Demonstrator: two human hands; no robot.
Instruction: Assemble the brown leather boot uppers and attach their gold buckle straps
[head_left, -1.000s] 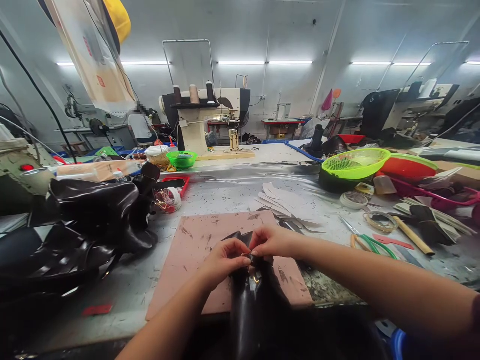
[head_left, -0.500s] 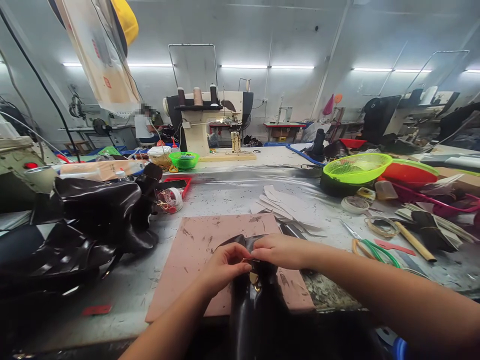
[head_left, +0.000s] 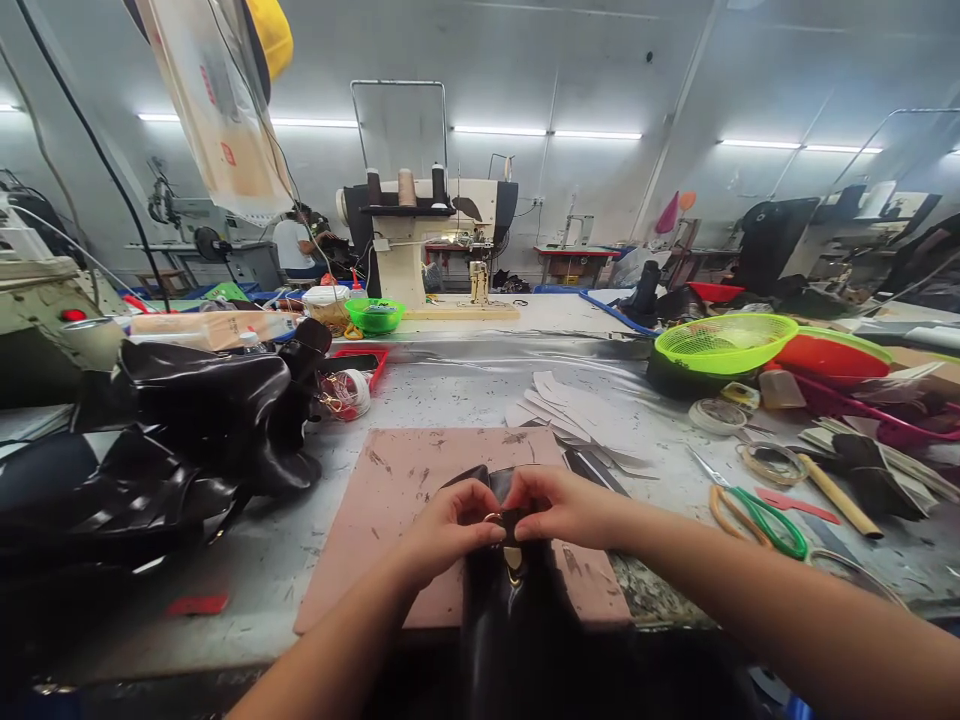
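A glossy black leather piece [head_left: 499,620] lies over the near edge of a pink board [head_left: 382,520], its lower part hanging toward me. My left hand [head_left: 457,520] pinches a small gold-coloured metal ring [head_left: 493,518], which looks like part of a buckle. Opposite it, my right hand [head_left: 559,508] is closed, thumb and fingertips on a narrow black strap [head_left: 511,525]. The two hands nearly touch. Just below the fingertips, a gold-coloured metal plate [head_left: 513,557] shows on the leather. Fingers partly hide the ring and strap.
Black leather pieces [head_left: 202,410] are heaped at left. Green-handled scissors [head_left: 772,520], a wooden stick [head_left: 840,497] and tape rolls [head_left: 772,462] lie at right. Pale cut pieces [head_left: 559,405] sit behind the board. A sewing machine [head_left: 405,250] stands beyond; a person [head_left: 292,245] sits farther back.
My right hand's thumb has come down into a clearer pinch on the strap, opening a small gap between the hands. The whole view has shifted slightly.
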